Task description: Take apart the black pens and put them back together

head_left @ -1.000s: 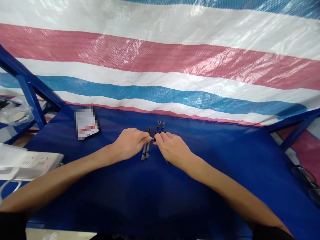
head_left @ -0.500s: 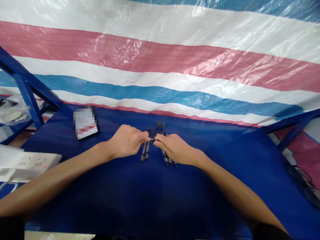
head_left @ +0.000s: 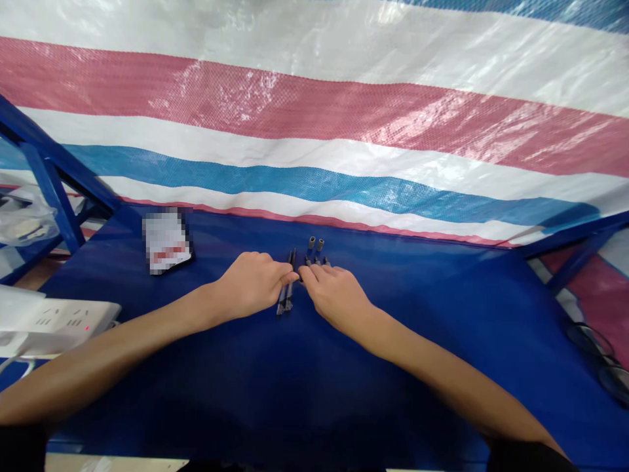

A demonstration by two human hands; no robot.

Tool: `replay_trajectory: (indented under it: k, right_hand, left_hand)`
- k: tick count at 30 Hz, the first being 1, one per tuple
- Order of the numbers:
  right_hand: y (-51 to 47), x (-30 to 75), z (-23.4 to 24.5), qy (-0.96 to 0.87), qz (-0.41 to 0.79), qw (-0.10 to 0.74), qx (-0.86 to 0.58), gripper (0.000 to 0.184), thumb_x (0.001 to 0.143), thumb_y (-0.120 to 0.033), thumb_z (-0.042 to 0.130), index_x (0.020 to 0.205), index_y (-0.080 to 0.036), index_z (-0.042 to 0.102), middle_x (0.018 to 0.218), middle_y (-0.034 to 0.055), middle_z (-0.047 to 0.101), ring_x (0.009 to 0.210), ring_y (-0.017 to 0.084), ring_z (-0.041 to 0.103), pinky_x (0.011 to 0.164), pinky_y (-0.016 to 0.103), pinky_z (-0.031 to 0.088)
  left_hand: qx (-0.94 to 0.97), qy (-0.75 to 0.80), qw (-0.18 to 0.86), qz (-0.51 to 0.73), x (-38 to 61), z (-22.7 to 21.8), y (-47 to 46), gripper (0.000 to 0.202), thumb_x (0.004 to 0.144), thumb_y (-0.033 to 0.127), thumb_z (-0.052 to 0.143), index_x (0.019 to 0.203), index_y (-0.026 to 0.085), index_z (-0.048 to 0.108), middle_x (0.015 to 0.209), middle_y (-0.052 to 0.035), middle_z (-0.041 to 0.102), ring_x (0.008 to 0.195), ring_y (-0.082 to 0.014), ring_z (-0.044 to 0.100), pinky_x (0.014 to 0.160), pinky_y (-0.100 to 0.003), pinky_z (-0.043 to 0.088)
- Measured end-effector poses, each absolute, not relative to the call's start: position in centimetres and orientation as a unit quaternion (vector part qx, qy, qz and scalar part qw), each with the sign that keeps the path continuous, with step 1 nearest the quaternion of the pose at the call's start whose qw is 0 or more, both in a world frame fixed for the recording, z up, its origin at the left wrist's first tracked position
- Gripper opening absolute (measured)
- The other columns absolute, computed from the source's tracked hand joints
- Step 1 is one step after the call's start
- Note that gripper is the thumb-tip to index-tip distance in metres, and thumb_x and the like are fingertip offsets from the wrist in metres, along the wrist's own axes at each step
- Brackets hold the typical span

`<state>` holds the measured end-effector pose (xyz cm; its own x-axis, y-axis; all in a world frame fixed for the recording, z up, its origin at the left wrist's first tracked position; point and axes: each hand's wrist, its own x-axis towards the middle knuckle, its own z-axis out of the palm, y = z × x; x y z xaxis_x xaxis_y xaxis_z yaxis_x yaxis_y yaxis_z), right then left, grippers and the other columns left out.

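On blue tabletop (head_left: 403, 393), hands (head_left: 250, 285) (head_left: 337, 298) half-closed, touching pens (head_left: 285, 296)

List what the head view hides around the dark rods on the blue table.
Middle of the thin dark rods: hidden by the left hand.
Lower part of the grey-topped dark rods: hidden by the right hand.
White rectangular card: print pixel-blurred.
Black coiled cable: cut off by right edge.
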<state>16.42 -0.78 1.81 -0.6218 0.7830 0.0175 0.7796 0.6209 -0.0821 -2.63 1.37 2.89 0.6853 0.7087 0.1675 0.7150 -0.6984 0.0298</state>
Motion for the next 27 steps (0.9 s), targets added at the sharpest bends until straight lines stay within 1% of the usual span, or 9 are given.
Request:
replay_trajectory:
  k: [2,5,10,14,17,20,24,25,27]
  right_hand:
    - [-1.1,16.1,1.4,-0.896,0.037,0.003,-0.442,0.023,0.091,-0.007,0.034,0.100,-0.010,0.055,0.078,0.0101,0.064,0.067,0.020,0.059,0.057,0.029,0.032]
    - [-0.9,16.2,1.8,-0.886,0.133,0.029,-0.443,0.018,0.094,-0.018,0.039,0.095,-0.011,0.056,0.071,0.0062,0.061,0.057,0.015,0.053,0.052,0.027,0.028]
    - [-0.1,16.8,3.2,-0.802,0.467,0.094,-0.361,0.024,0.095,-0.024,0.044,0.079,-0.014,0.059,0.063,-0.0028,0.049,0.055,0.007,0.043,0.053,0.021,0.031]
    - [0.6,17.5,2.6,-0.615,0.741,0.038,-0.266,0.022,0.090,-0.035,0.053,0.083,-0.015,0.059,0.049,-0.0104,0.027,0.040,0.005,0.025,0.041,0.020,0.022]
    - [1.0,17.8,2.0,-0.527,0.825,-0.004,-0.204,0.023,0.087,-0.038,0.057,0.084,-0.015,0.057,0.048,-0.0127,0.020,0.038,0.004,0.017,0.038,0.020,0.017]
    - [0.9,17.6,2.2,-0.641,0.712,0.040,-0.285,0.022,0.089,-0.036,0.052,0.085,-0.016,0.058,0.050,-0.0101,0.028,0.040,0.006,0.025,0.042,0.021,0.023]
    - [-0.1,16.5,2.2,-0.843,0.215,0.102,-0.483,0.016,0.089,-0.012,0.044,0.088,-0.012,0.060,0.075,0.0050,0.060,0.064,0.013,0.054,0.058,0.025,0.033]
    - [-0.3,16.2,2.0,-0.857,0.116,0.090,-0.494,0.018,0.088,-0.009,0.042,0.091,-0.012,0.060,0.082,0.0090,0.063,0.072,0.016,0.057,0.060,0.026,0.034]
    - [-0.6,15.8,1.5,-0.870,0.020,0.048,-0.491,0.021,0.088,-0.007,0.040,0.096,-0.011,0.059,0.084,0.0123,0.066,0.076,0.020,0.061,0.060,0.028,0.034]
  left_hand:
    - [-0.925,-0.360,0.055,-0.111,-2.6,2.9,1.2,0.037,0.094,0.029,0.038,0.061,0.017,0.052,0.048,0.0006,0.055,0.041,-0.0124,0.046,0.044,-0.026,0.016]
    - [-0.941,-0.258,0.140,-0.171,-2.9,3.0,1.5,0.035,0.094,0.027,0.036,0.063,0.017,0.051,0.051,0.0015,0.054,0.044,-0.0112,0.046,0.045,-0.026,0.025]
    - [-0.936,-0.142,0.247,-0.208,-3.4,3.5,2.3,0.026,0.088,0.017,0.041,0.063,0.018,0.050,0.051,0.0030,0.049,0.046,-0.0107,0.041,0.048,-0.025,0.032]
    - [-0.928,-0.102,0.271,-0.232,-3.7,3.9,2.2,0.022,0.087,0.015,0.041,0.069,0.018,0.055,0.052,0.0041,0.049,0.048,-0.0102,0.041,0.049,-0.025,0.032]
    - [-0.929,-0.092,0.267,-0.239,-3.7,4.0,2.1,0.022,0.088,0.016,0.041,0.072,0.018,0.057,0.052,0.0040,0.050,0.049,-0.0103,0.043,0.050,-0.025,0.032]
    - [-0.943,-0.165,0.204,-0.207,-3.2,3.6,1.9,0.029,0.090,0.019,0.039,0.065,0.018,0.054,0.051,0.0025,0.051,0.046,-0.0107,0.044,0.048,-0.026,0.029]
    - [-0.914,-0.387,0.053,-0.107,-2.1,3.0,1.1,0.041,0.094,0.031,0.035,0.061,0.017,0.054,0.049,-0.0001,0.055,0.043,-0.0127,0.048,0.045,-0.027,0.020]
    - [-0.902,-0.422,0.026,-0.085,-1.9,3.0,0.8,0.042,0.095,0.032,0.035,0.062,0.017,0.055,0.049,-0.0006,0.056,0.044,-0.0135,0.049,0.046,-0.027,0.019]
    - [-0.890,-0.451,0.006,-0.065,-1.6,2.9,0.4,0.042,0.095,0.034,0.036,0.062,0.018,0.056,0.050,-0.0016,0.058,0.045,-0.0149,0.052,0.047,-0.027,0.018]
